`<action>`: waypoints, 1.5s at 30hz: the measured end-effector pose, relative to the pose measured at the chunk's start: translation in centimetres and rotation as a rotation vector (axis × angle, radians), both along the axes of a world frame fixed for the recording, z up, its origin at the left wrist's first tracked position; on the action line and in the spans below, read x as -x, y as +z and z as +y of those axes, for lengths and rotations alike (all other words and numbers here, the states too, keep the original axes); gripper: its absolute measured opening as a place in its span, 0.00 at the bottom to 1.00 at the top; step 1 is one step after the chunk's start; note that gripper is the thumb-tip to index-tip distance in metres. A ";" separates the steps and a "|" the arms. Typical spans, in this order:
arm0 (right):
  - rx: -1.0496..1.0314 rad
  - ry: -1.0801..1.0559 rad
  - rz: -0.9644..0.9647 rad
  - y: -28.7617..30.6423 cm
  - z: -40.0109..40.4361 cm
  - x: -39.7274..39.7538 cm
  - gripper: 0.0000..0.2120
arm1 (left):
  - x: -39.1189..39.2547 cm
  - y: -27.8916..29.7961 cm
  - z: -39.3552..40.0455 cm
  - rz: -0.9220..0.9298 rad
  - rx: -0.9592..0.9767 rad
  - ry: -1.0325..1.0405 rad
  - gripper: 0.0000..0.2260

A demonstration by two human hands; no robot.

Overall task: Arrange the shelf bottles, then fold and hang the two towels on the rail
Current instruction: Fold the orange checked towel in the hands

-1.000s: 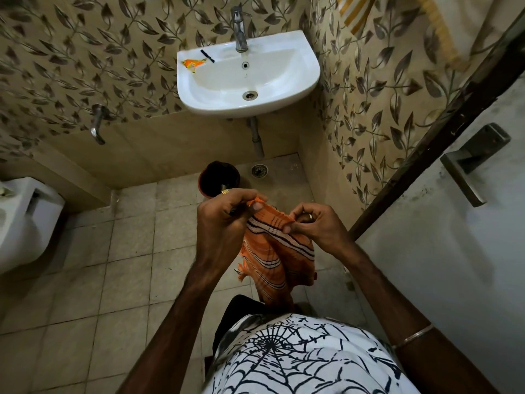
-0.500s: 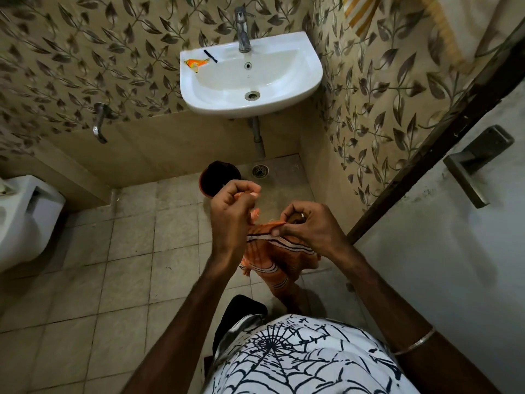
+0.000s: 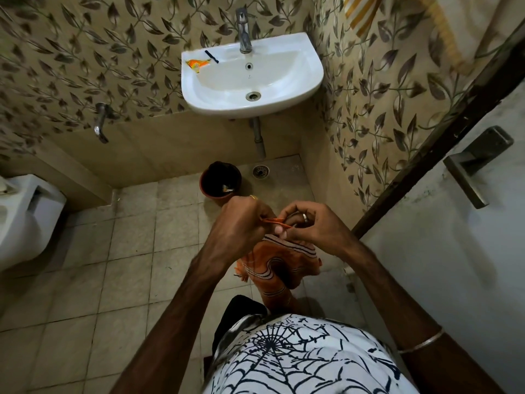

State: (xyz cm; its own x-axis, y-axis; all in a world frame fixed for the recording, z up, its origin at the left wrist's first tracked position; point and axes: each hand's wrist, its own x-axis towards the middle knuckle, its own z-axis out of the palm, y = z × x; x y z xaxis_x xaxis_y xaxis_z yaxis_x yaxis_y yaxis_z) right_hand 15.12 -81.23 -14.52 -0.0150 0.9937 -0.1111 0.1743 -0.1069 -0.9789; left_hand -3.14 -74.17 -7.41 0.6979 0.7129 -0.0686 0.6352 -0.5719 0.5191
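**Orange towel held at its top edge, fold not yet set**

An orange cotton towel with dark and white stripes (image 3: 279, 263) is held in the air above the tiled bathroom floor (image 3: 85, 265), in front of the person's body. Its top edge is pinched between the two hands, which are close together; the rest of the cloth hangs slack below them in loose folds. The left hand (image 3: 241, 220) has its fingers curled tightly round one end of the edge, and the right hand (image 3: 312, 223) has its fingers bent round the other end, the thumb pressed on the cloth. A thin strip of orange hem is stretched between them.

The fold is judged to be in progress and uneven. If the hem is let slip from either pinch, the towel could drop onto the floor or onto the round brown plastic bin (image 3: 221, 182) that stands just beyond the hands, below the white ceramic wash basin (image 3: 284, 89). A bunched fold could also be carried to the rail and hang crooked.

A striped yellow and white cloth (image 3: 360, 9) is seen at the upper edge of the right wall; whether it hangs on the rail cannot be told.
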 end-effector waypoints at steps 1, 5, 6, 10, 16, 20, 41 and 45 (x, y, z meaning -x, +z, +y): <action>0.013 0.027 0.039 -0.2 0.0 -0.2 0.13 | 0.1 0.0 -0.1 -0.021 -0.015 -0.005 0.08; 0.115 0.020 0.043 -1.0 0.2 -0.6 0.12 | 0.5 0.1 -0.2 -0.059 -0.048 -0.013 0.07; 0.115 0.017 -0.012 -1.3 0.3 -0.7 0.10 | 0.6 0.3 -0.3 -0.072 -0.054 -0.011 0.07; 0.101 0.041 -0.171 -2.3 0.5 -0.5 0.04 | 0.8 1.0 -0.5 -0.113 -0.080 -0.019 0.07; 0.053 -0.097 -0.070 -2.3 -0.1 -0.3 0.09 | 1.7 1.1 -0.1 -0.107 -0.113 0.065 0.07; 0.033 -0.084 0.036 -2.0 -0.5 -0.5 0.17 | 2.2 1.2 0.5 -0.115 -0.129 0.116 0.07; -0.099 0.024 -0.181 -1.0 -1.0 -0.4 0.02 | -0.3 -1.0 0.0 0.184 0.160 -0.080 0.38; -0.108 0.024 -0.166 -0.9 -0.9 -0.6 0.03 | -0.3 -2.2 0.3 0.110 0.093 -0.130 0.16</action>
State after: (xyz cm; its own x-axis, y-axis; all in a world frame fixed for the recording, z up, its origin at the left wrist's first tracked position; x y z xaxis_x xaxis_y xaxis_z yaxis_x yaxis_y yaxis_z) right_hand 15.77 -82.17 -15.43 -0.0290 0.9996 -0.0071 0.3360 0.0030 -0.9419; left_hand -2.79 -73.85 -9.59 0.7681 0.6045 -0.2112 0.6152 -0.6055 0.5049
